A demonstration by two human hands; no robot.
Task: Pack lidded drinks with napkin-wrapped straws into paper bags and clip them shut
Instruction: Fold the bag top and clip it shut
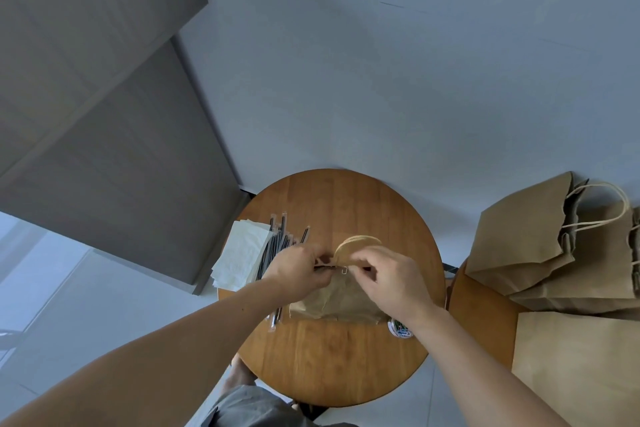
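A brown paper bag [337,300] stands near the middle of the round wooden table [332,364], its top folded over and its pale twine handles [356,242] arching up behind the fold. A small metal paper clip [343,269] sits on the folded top edge, between the two hands. The left hand [298,269] has its fingers curled in and pinches the fold just left of the clip. The right hand [384,276] is curled over the fold just right of the clip and pinches the bag's top there; whether its fingertips also touch the clip cannot be told. What is inside the bag is hidden.

At the table's left edge lies a stack of white napkins [242,253], and just beside it, partly under the left hand and forearm, a heap of dark straws [277,246] in clear wrappers. Near the right edge, under the right wrist, a small round tub of coloured clips [400,328] peeks out.

To the right is a second wooden table [481,315] carrying several brown paper bags [526,239], some lying tilted in a pile and one flat at its near side.
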